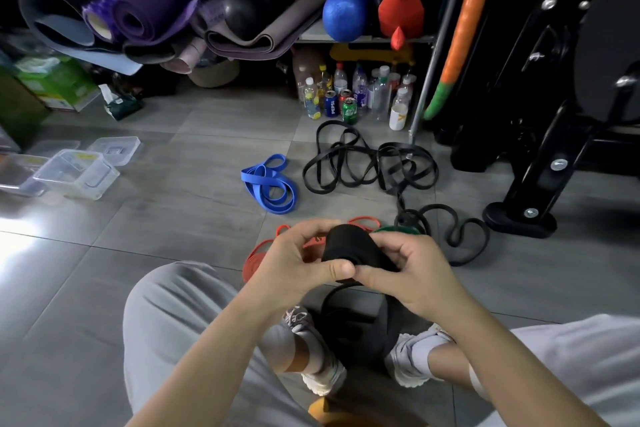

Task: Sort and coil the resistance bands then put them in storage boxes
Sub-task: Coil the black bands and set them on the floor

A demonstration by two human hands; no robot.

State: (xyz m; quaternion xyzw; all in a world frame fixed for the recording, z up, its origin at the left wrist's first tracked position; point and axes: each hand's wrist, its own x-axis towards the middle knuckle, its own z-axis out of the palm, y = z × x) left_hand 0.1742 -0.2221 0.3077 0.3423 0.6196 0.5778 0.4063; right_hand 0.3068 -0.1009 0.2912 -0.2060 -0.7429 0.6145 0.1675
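Your left hand [298,263] and right hand [408,270] both grip the coiled wide black band [346,244] above your feet; the clear storage boxes [78,173] sit at ten o'clock, well apart.

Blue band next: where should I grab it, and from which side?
Pinch the blue band at its left end, where the folded loops bunch together, so the strands should lift together. Come from above: it lies flat on the floor, clear of the black bands.
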